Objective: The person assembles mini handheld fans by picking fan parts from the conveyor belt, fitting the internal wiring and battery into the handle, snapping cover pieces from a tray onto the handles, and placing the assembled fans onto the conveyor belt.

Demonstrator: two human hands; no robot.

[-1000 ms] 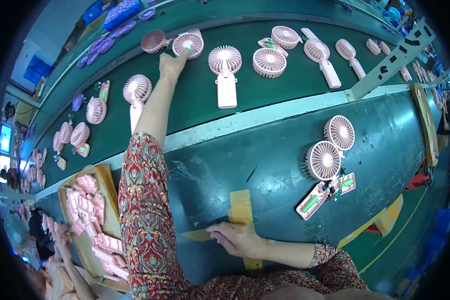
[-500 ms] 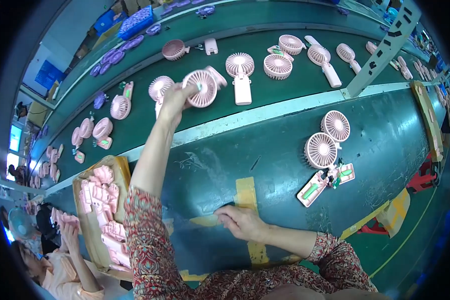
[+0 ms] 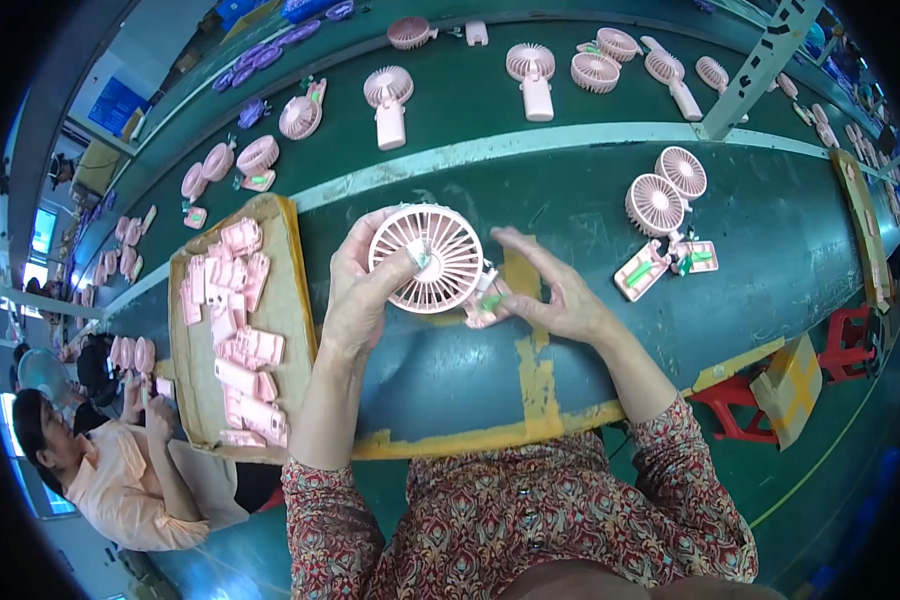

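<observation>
A pink handheld fan (image 3: 450, 275) is in my left hand (image 3: 362, 285), its round grille facing up and my thumb across the front. Below the fan head, to its right, hangs its opened handle part (image 3: 485, 302) with something green inside. My right hand (image 3: 560, 292) is beside that handle part with its fingers spread; a fingertip comes close to it, and I cannot tell whether they touch. To the right on the bench lie two more fan heads, (image 3: 656, 205) the nearer one with opened handle halves (image 3: 642, 270) that show green pieces and wires.
A cardboard tray (image 3: 305, 300) of pink handle shells stands at my left. Beyond a pale rail (image 3: 450, 157), a green conveyor carries several pink fans (image 3: 388, 105). A metal post (image 3: 760, 75) rises at right. A co-worker (image 3: 130, 470) sits at far left; red stools (image 3: 735, 408) stand at lower right.
My left hand has brought the fan back from over the conveyor to above the bench before me. My right hand has risen from the bench toward it, its fingers opening.
</observation>
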